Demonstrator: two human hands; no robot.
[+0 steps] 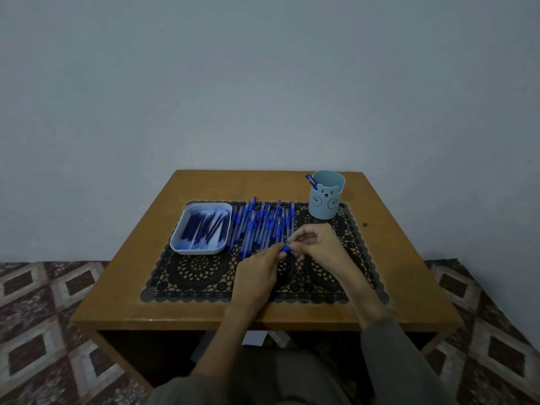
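Both hands meet over the black lace mat (201, 273), holding one blue pen (285, 248) between them. My left hand (257, 276) pinches its near end; my right hand (317, 244) curls its fingers round the far end. Most of that pen is hidden by the fingers. Behind the hands lies a pile of blue capped pens (260, 223). A white tray (181, 238) at the left holds several dark blue refills (204, 229). At the back right stands a light blue bear-faced pen cup (325, 200) with one blue pen (311, 181) sticking out of it.
The wooden table (122, 299) stands against a plain pale wall. A patterned brown and cream floor shows on both sides. A small piece of white paper (253, 338) lies below the table's front edge, above my lap.
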